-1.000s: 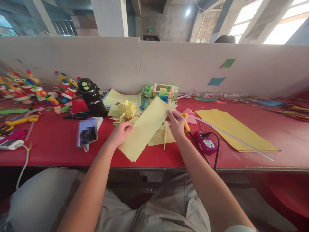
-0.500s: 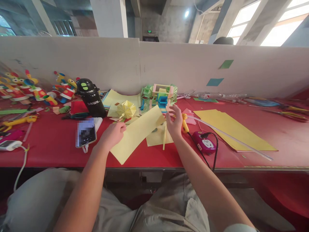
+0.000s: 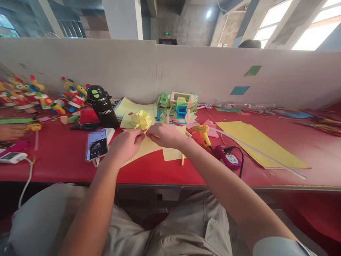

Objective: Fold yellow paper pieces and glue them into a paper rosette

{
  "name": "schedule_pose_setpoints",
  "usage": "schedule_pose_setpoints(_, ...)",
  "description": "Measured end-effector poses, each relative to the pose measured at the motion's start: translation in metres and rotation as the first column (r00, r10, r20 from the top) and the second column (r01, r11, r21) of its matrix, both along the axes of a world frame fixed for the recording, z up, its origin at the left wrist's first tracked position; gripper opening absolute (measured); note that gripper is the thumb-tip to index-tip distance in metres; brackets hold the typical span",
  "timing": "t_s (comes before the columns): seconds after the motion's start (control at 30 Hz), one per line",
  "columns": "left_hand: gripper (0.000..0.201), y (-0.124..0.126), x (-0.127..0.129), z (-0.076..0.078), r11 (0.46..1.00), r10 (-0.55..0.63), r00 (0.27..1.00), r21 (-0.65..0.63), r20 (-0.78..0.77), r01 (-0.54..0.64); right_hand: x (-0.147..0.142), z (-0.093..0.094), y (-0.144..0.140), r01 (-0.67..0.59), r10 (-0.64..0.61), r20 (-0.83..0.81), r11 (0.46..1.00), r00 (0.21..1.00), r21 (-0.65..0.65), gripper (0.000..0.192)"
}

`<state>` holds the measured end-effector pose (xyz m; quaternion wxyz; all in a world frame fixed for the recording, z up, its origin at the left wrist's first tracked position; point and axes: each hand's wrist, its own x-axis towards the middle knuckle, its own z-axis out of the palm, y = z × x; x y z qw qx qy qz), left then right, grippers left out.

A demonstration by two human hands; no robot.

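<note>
We record a smooth, matt pale-yellow paper sheet; from it, a glossy purple plastic box at three o'clock, matt partition at twelve.

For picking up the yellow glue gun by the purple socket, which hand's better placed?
Probably the right hand: it is closer to the glue gun, which is on that side. The left hand would have to reach past the right. Both hands are at the yellow paper.

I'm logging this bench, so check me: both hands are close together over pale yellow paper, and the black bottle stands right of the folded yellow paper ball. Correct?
No: the head view shows the black bottle left of the folded yellow paper ball. The left hand and right hand are close together over pale yellow paper.
</note>
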<state>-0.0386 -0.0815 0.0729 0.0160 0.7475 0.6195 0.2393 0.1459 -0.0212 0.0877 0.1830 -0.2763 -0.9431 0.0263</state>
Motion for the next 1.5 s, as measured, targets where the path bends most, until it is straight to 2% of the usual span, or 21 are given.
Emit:
schedule_pose_setpoints(0.17, 0.024, 0.004, 0.002, -0.003, 0.994, -0.026, 0.995, 0.111, 0.099, 0.015, 0.002, 0.014, -0.002, 0.008, -0.008, -0.008, 0.998, 1.0, -0.06, 0.016)
schedule_pose_setpoints(0.27, 0.024, 0.005, -0.005, -0.002, 0.989, 0.0, 0.992, 0.144, 0.123, -0.018, 0.024, 0.013, 0.013, 0.047, -0.054, -0.056, 0.991, 0.997, -0.125, 0.015)
schedule_pose_setpoints(0.33, 0.024, 0.005, -0.011, 0.0, 0.988, 0.032, 0.992, 0.146, 0.124, -0.051, 0.047, 0.01, 0.026, 0.094, -0.122, -0.112, 0.969, 0.986, -0.229, 0.013)
schedule_pose_setpoints(0.43, 0.023, 0.004, -0.02, 0.003, 0.986, 0.088, 0.99, 0.128, 0.115, -0.102, 0.079, 0.003, 0.04, 0.163, -0.243, -0.216, 0.929, 0.946, -0.334, 0.011)
schedule_pose_setpoints(0.53, 0.023, 0.003, -0.022, 0.005, 0.984, 0.109, 0.985, 0.123, 0.133, -0.126, 0.096, -0.003, 0.042, 0.234, -0.358, -0.386, 0.914, 0.85, -0.331, 0.013)
schedule_pose_setpoints(0.57, 0.023, 0.003, -0.022, 0.006, 0.985, 0.107, 0.984, 0.123, 0.146, -0.125, 0.097, -0.005, 0.04, 0.213, -0.355, -0.441, 0.916, 0.824, -0.341, 0.016)
schedule_pose_setpoints(0.63, 0.023, 0.002, -0.02, 0.005, 0.987, 0.093, 0.981, 0.113, 0.169, -0.113, 0.093, -0.009, 0.036, 0.09, -0.301, -0.529, 0.918, 0.793, -0.387, 0.025)
schedule_pose_setpoints(0.7, 0.022, 0.002, -0.017, 0.004, 0.992, 0.065, 0.981, 0.091, 0.184, -0.083, 0.085, -0.014, 0.032, -0.052, -0.245, -0.592, 0.897, 0.768, -0.438, 0.037)
schedule_pose_setpoints(0.77, 0.022, 0.002, -0.015, 0.003, 0.997, 0.01, 0.981, 0.074, 0.194, -0.024, 0.076, -0.018, 0.029, -0.117, -0.226, -0.629, 0.883, 0.744, -0.456, 0.039)
schedule_pose_setpoints(0.87, 0.023, 0.003, -0.012, 0.001, 0.996, -0.062, 0.98, 0.071, 0.187, 0.05, 0.068, -0.021, 0.026, -0.093, -0.207, -0.607, 0.9, 0.767, -0.425, 0.035)
schedule_pose_setpoints(1.0, 0.024, 0.005, -0.013, -0.001, 0.997, -0.061, 0.984, 0.055, 0.168, 0.052, 0.065, -0.021, 0.024, 0.016, -0.182, -0.467, 0.941, 0.865, -0.339, 0.036)
schedule_pose_setpoints(1.1, 0.022, 0.004, -0.012, 0.0, 0.996, -0.079, 0.982, 0.061, 0.174, 0.069, 0.064, -0.021, 0.022, 0.059, -0.166, -0.42, 0.965, 0.892, -0.256, 0.02)
schedule_pose_setpoints(1.3, 0.017, 0.0, 0.0, 0.005, 0.987, -0.128, 0.969, 0.128, 0.212, 0.102, 0.055, -0.007, 0.005, -0.087, 0.02, -0.381, 0.983, 0.925, -0.16, 0.027)
schedule_pose_setpoints(1.4, 0.017, 0.0, 0.005, 0.005, 0.98, -0.136, 0.96, 0.174, 0.244, 0.094, 0.051, 0.002, -0.004, -0.108, 0.05, -0.351, 0.983, 0.935, -0.147, 0.027)
schedule_pose_setpoints(1.5, 0.015, 0.0, 0.005, 0.003, 0.976, -0.129, 0.957, 0.205, 0.259, 0.076, 0.05, 0.007, -0.008, -0.117, 0.046, -0.398, 0.981, 0.916, -0.156, 0.026)
